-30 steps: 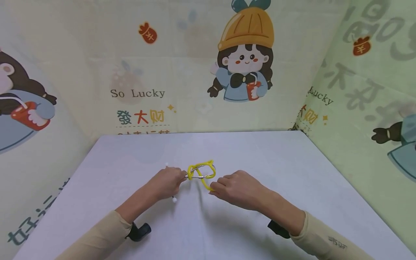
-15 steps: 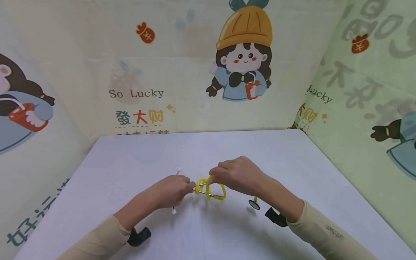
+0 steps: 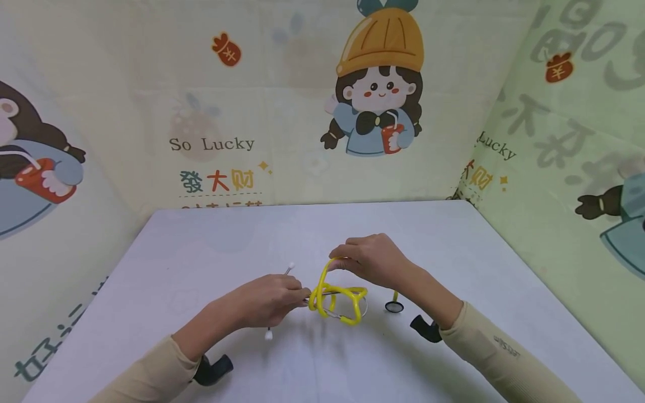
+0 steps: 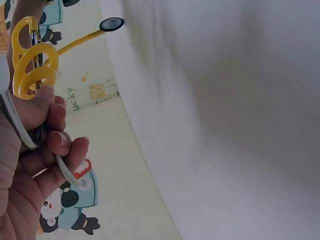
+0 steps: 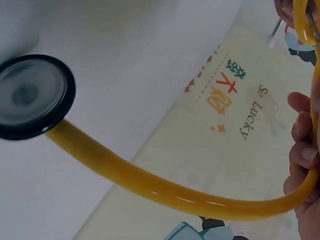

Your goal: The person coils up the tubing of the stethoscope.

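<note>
A yellow stethoscope (image 3: 353, 291) is held above the white table between both hands. My left hand (image 3: 269, 299) grips its metal ear tubes, and the white ear tips (image 3: 269, 334) stick out on either side of the fingers. Yellow tubing is wound in loops (image 4: 35, 70) around the metal tubes just beyond the left thumb. Higher and to the right, my right hand (image 3: 370, 258) pinches the tubing. From that hand the free end curves down to the black-rimmed chest piece (image 5: 35, 97), which hangs below the right wrist in the head view.
The white table (image 3: 201, 240) spreads beneath both hands. Patterned cloth walls (image 3: 287, 112) with cartoon prints rise behind it and at both sides. Black wrist cameras (image 3: 213, 370) sit under each forearm.
My right hand has risen, drawing the tubing up and over the metal tubes in another loop. The chest piece has come into view hanging at the right. My left hand has shifted slightly right and nearer.
</note>
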`<state>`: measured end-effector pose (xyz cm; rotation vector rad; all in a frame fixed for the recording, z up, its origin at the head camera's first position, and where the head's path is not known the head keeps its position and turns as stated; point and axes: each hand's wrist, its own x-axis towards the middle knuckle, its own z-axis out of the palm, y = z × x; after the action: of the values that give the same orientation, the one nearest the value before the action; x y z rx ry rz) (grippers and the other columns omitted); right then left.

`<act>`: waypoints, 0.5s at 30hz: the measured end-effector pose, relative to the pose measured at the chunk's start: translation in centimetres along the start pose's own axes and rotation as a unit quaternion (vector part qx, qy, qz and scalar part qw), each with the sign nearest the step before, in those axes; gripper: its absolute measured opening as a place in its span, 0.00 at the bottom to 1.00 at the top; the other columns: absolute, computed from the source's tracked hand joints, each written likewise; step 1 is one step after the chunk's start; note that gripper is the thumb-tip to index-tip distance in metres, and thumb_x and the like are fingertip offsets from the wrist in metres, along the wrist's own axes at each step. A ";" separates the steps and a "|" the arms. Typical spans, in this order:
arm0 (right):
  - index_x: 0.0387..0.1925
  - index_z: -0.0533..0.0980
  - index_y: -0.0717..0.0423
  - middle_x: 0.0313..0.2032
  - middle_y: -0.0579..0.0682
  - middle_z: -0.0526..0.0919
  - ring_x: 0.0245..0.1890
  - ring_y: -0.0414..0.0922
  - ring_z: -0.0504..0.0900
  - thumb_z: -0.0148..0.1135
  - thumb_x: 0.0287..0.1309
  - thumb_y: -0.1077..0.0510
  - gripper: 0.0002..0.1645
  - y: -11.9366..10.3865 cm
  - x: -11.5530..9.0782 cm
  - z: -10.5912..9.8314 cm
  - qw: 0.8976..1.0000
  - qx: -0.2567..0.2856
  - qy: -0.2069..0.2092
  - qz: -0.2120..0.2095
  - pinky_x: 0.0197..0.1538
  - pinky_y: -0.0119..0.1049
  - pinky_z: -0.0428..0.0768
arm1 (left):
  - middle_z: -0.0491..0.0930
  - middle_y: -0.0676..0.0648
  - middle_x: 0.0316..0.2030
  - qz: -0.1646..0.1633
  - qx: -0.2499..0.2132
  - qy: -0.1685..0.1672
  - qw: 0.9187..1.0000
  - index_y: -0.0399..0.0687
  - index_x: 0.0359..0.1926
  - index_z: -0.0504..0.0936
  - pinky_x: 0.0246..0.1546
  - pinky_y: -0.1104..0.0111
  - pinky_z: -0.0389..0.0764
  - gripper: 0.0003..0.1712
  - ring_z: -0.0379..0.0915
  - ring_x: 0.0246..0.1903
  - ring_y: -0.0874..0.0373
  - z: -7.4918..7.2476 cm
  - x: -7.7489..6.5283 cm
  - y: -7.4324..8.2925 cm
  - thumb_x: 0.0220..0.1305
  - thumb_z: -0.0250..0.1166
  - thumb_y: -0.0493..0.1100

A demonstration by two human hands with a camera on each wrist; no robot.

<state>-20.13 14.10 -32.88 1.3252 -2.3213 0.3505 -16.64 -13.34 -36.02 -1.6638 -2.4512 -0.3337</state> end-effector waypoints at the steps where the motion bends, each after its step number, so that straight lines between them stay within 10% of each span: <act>1: 0.41 0.88 0.49 0.25 0.39 0.84 0.20 0.33 0.74 0.74 0.59 0.49 0.12 0.1 0.0 0.1 1.000 0.003 -0.006 0.006 0.24 0.23 0.68 | 0.74 0.56 0.27 0.004 -0.006 0.006 1.000 0.45 0.40 0.83 0.31 0.82 0.71 0.04 0.65 0.27 0.68 0.0 0.0 0.0 0.66 0.70 0.35; 10: 0.50 0.87 0.47 0.26 0.39 0.84 0.22 0.33 0.74 0.69 0.64 0.46 0.17 0.6 -0.8 0.7 0.998 0.002 -0.042 0.046 0.26 0.24 0.70 | 0.83 0.53 0.32 0.021 -0.095 0.067 0.993 0.39 0.45 0.85 0.34 0.81 0.77 0.08 0.71 0.30 0.68 -0.2 -0.4 -0.6 0.65 0.70 0.32; 15: 0.54 0.86 0.45 0.25 0.41 0.83 0.19 0.35 0.71 0.73 0.62 0.55 0.18 0.4 -1.1 0.9 0.994 -0.019 -0.065 0.090 0.23 0.25 0.67 | 0.86 0.54 0.36 -0.024 -0.136 0.090 0.986 0.40 0.51 0.86 0.47 0.66 0.84 0.13 0.72 0.30 0.69 -0.4 -0.6 -0.9 0.66 0.69 0.32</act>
<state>-20.22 14.68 -34.22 1.1545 -2.5518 0.2831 -17.22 -14.30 -35.84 -1.5905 -2.3995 -0.8195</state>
